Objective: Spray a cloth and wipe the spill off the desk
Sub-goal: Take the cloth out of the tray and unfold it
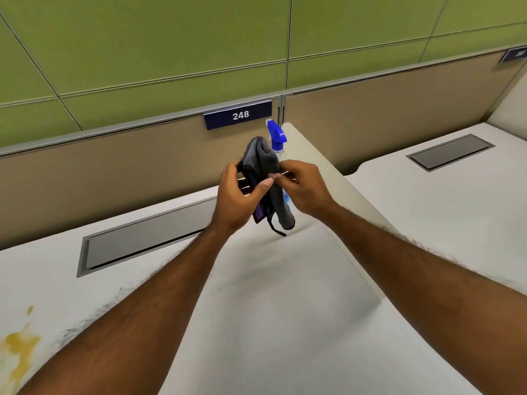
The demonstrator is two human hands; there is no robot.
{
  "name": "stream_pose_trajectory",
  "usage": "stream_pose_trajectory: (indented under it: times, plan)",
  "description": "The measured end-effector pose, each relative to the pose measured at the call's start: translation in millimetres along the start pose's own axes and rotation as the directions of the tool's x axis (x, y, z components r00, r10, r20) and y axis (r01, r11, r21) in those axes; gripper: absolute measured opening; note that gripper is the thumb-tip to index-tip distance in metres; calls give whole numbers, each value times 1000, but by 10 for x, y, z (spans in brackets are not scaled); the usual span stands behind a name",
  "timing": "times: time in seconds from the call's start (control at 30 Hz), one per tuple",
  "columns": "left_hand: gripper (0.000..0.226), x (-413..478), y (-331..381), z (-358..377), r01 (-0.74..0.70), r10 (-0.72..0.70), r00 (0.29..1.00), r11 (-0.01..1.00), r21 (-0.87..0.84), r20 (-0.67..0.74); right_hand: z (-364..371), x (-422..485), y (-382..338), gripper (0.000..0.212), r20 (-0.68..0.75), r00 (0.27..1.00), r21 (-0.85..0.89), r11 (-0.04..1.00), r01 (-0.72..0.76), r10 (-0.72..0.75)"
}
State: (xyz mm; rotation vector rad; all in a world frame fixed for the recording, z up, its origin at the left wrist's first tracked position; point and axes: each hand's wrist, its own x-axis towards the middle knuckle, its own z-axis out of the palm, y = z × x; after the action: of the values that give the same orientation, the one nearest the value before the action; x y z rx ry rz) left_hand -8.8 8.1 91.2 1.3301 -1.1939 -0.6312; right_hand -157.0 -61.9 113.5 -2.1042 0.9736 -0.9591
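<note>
Holding a limp grey cloth (263, 169) above the bench (271, 280), left hand (236, 195) and right hand (302, 189) fingers pinch its folds; soft and light, it is best gripped bunched, spray bottle (276, 138) behind

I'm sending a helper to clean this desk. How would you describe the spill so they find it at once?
Start at the beige partition with the blue sign reading 248, then come down to the white desk below it. Follow the desk to its near left corner, left of the person's left forearm. The spill is a yellowish, streaky stain, the only coloured mark on that pale surface.
</note>
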Motion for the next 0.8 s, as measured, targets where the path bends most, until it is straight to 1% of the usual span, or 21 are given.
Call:
stream_pose_trajectory:
  times: [0.07,0.13,0.2,0.27,0.3,0.37,0.43,0.5,0.53,0.57,0.63,0.73,0.8]
  plan:
    - [59,-122,111,-117,7,-8,1000,1000,24,12,-23,-87,-169,18,24,1000,51,999,4,-5]
    - [55,-240,203,-215,28,-28,999,1000,-4,-14,-37,-166,-308,18,59,998,137,990,-10,2]
    - [43,-355,291,-315,84,-91,994,990,-110,-54,-54,-254,-442,15,79,997,255,966,-37,17]
    - [24,-465,361,-412,143,-155,987,964,-224,-37,-71,-349,-558,12,110,993,373,923,-91,54]
    - [19,-505,375,-455,166,-179,983,950,-264,-27,-66,-390,-595,12,130,989,420,899,-124,76]
    - [20,-574,368,-546,207,-230,973,925,-318,-34,-32,-474,-631,15,170,975,486,849,-207,141]
    - [25,-652,361,-615,255,-305,950,881,-398,-66,32,-544,-622,17,201,953,551,778,-302,228]
    - [27,-721,324,-666,320,-406,912,787,-528,-52,97,-601,-586,19,234,924,617,688,-382,303]
    - [27,-756,281,-704,350,-445,895,747,-565,-34,129,-627,-565,18,244,911,641,650,-408,332]
    - [27,-786,244,-751,367,-464,886,726,-582,-19,161,-648,-533,18,248,901,658,621,-427,356]
    - [26,-813,181,-862,380,-463,886,727,-573,0,217,-681,-465,22,256,879,679,572,-460,403]
    - [19,-781,94,-1046,346,-405,914,809,-476,-23,290,-716,-367,37,300,843,715,481,-508,446]
    - [19,-747,41,-1124,338,-386,922,834,-436,-23,327,-748,-329,39,333,831,762,392,-516,446]
